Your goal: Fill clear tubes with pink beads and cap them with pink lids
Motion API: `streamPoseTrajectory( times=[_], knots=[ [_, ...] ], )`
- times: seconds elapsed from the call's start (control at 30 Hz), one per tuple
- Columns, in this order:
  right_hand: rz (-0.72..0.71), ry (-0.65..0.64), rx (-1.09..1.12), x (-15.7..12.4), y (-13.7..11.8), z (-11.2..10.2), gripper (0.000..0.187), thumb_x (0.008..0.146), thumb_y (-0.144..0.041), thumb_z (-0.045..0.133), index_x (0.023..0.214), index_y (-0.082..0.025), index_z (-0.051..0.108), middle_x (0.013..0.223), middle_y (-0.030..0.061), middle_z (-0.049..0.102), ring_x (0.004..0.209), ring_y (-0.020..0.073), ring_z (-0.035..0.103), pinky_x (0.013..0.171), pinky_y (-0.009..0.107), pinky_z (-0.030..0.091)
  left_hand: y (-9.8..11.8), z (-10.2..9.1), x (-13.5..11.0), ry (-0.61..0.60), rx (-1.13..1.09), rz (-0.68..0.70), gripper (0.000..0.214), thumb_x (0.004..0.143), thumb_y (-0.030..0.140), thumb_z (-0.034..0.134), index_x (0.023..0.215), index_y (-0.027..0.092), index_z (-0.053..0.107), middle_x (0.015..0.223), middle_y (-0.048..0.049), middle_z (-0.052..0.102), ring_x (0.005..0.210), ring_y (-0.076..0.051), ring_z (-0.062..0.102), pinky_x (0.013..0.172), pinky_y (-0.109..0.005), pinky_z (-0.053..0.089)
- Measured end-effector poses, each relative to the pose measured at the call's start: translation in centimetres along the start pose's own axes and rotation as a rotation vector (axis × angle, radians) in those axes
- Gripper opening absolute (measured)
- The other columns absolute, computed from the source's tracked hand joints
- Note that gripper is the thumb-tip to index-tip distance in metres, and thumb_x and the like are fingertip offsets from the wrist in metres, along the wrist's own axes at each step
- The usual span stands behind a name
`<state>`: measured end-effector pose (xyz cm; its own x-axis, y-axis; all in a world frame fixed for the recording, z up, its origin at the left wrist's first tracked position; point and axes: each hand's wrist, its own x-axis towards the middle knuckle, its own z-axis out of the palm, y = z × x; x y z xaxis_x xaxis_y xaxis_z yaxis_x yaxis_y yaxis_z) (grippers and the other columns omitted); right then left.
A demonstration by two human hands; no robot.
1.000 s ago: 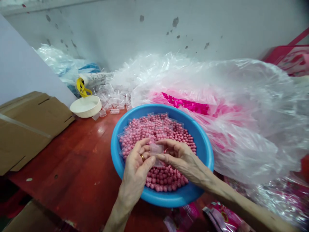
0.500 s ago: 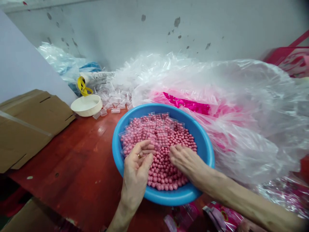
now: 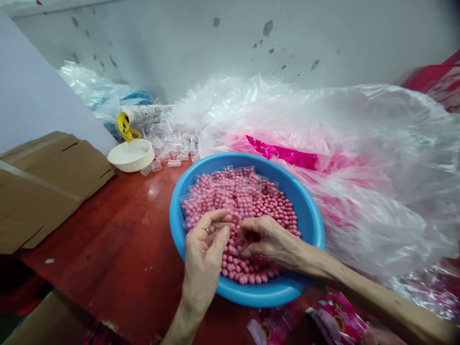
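Observation:
A round blue plastic basin (image 3: 305, 225) sits on the table, filled with glossy pink beads (image 3: 262, 201). Several small clear plastic bags (image 3: 230, 191) lie on the beads at the far side. Over the near beads, my left hand (image 3: 204, 249), with a gold ring, pinches a thin clear bag (image 3: 223, 225) between thumb and fingers. My right hand (image 3: 268, 239) curls just above the beads beside it, and its fingers hide whatever they may hold.
The basin stands on a red wooden table (image 3: 100, 225), with flattened cardboard (image 3: 46, 187) at left. Behind it are a white bowl (image 3: 131, 155), a heap of small clear bags (image 3: 172, 148) and a large plastic sheet (image 3: 341, 167). Pink foil packets (image 3: 338, 318) lie at lower right.
My right hand has gone from lying flat on the beads to curling, and has shifted slightly left. The view has drifted a little, so the basin sits further right.

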<state>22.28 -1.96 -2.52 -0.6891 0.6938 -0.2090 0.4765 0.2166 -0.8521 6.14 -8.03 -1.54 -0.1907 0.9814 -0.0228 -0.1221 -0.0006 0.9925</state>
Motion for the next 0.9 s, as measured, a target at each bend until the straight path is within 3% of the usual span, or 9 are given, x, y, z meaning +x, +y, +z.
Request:
streamPoseTrajectory(
  times=[0.13, 0.23, 0.3, 0.37, 0.47, 0.57, 0.63, 0.77, 0.9],
  knots=[
    [0.134, 0.012, 0.371, -0.7, -0.4, -0.5, 0.017, 0.066, -0.024, 0.072, 0.069, -0.015, 0.058, 0.062, -0.003, 0.06, 0.058, 0.0103, 0.054, 0.057, 0.022, 0.043, -0.3, 0.0, 0.0, 0.029, -0.033, 0.027, 0.015, 0.082, 0.017, 0.06, 0.096, 0.02, 0.064, 0.094, -0.0004, 0.068, 0.085, -0.011, 0.064, 0.077, -0.019, 0.049],
    [0.122, -0.035, 0.618, -1.4, -0.4, -1.0, 0.021, 0.064, -0.025, 0.074, 0.073, -0.015, 0.058, 0.072, -0.0008, 0.065, 0.066, 0.0118, 0.061, 0.066, 0.025, 0.048, -0.3, 0.1, 0.1, 0.048, -0.058, 0.023, 0.014, 0.081, 0.017, 0.061, 0.095, 0.019, 0.065, 0.093, -0.0008, 0.069, 0.084, -0.011, 0.064, 0.077, -0.019, 0.049],
    [0.083, -0.031, 0.63, -1.6, -0.2, -1.6, 0.022, 0.065, -0.026, 0.073, 0.076, -0.015, 0.058, 0.077, 0.0004, 0.067, 0.071, 0.0126, 0.062, 0.07, 0.026, 0.05, -0.1, 0.2, 0.1, 0.061, -0.072, 0.018, 0.014, 0.08, 0.018, 0.062, 0.093, 0.018, 0.065, 0.091, -0.0009, 0.069, 0.083, -0.012, 0.064, 0.076, -0.019, 0.05],
    [0.038, 0.061, 0.371, -1.7, 0.2, -2.1, 0.018, 0.07, -0.028, 0.069, 0.073, -0.015, 0.056, 0.072, 0.0001, 0.065, 0.067, 0.0126, 0.061, 0.066, 0.026, 0.049, 0.1, 0.3, 0.0, 0.064, -0.076, 0.012, 0.014, 0.08, 0.018, 0.062, 0.093, 0.018, 0.065, 0.091, -0.0011, 0.069, 0.083, -0.012, 0.064, 0.077, -0.019, 0.05],
    [-0.035, 0.207, -0.276, -1.8, 1.0, -2.1, 0.017, 0.08, -0.022, 0.055, 0.064, -0.016, 0.054, 0.063, 0.0004, 0.059, 0.06, 0.0132, 0.056, 0.061, 0.028, 0.048, 0.2, 0.2, -0.1, 0.05, -0.065, 0.005, 0.014, 0.081, 0.018, 0.062, 0.094, 0.018, 0.065, 0.091, -0.0016, 0.069, 0.083, -0.012, 0.064, 0.078, -0.02, 0.05],
    [-0.172, 0.209, -0.584, -2.1, 1.3, -0.3, 0.019, 0.081, -0.01, 0.044, 0.081, -0.017, 0.061, 0.089, 0.0077, 0.066, 0.085, 0.019, 0.061, 0.077, 0.035, 0.05, 0.0, 0.1, -0.2, 0.031, -0.048, 0.008, 0.013, 0.082, 0.018, 0.062, 0.094, 0.018, 0.065, 0.092, -0.0019, 0.069, 0.084, -0.012, 0.064, 0.077, -0.02, 0.05],
    [-0.35, 0.201, -0.865, -2.3, 0.9, 1.5, 0.029, 0.08, -0.005, 0.04, 0.097, -0.017, 0.061, 0.108, 0.0127, 0.064, 0.104, 0.0234, 0.057, 0.086, 0.04, 0.049, -0.1, 0.0, -0.2, 0.031, -0.042, 0.009, 0.013, 0.082, 0.018, 0.062, 0.094, 0.017, 0.065, 0.092, -0.0021, 0.069, 0.084, -0.012, 0.064, 0.077, -0.019, 0.051],
    [-0.489, 0.215, -1.02, -2.7, -0.4, 3.9, 0.036, 0.082, -0.002, 0.032, 0.102, -0.013, 0.06, 0.11, 0.0165, 0.064, 0.106, 0.029, 0.056, 0.087, 0.045, 0.049, -0.1, -0.1, -0.3, 0.036, -0.029, 0.006, 0.013, 0.082, 0.017, 0.061, 0.094, 0.017, 0.065, 0.094, -0.0023, 0.07, 0.084, -0.012, 0.064, 0.076, -0.019, 0.051],
    [-0.516, 0.128, -0.867, -2.8, -1.7, 3.1, 0.034, 0.085, -0.004, 0.031, 0.106, -0.013, 0.057, 0.113, 0.0134, 0.062, 0.107, 0.0232, 0.055, 0.089, 0.038, 0.048, 0.0, 0.0, -0.1, 0.039, -0.013, 0.004, 0.012, 0.083, 0.017, 0.061, 0.094, 0.018, 0.066, 0.095, -0.0022, 0.07, 0.082, -0.011, 0.064, 0.073, -0.018, 0.051]
  ],
)
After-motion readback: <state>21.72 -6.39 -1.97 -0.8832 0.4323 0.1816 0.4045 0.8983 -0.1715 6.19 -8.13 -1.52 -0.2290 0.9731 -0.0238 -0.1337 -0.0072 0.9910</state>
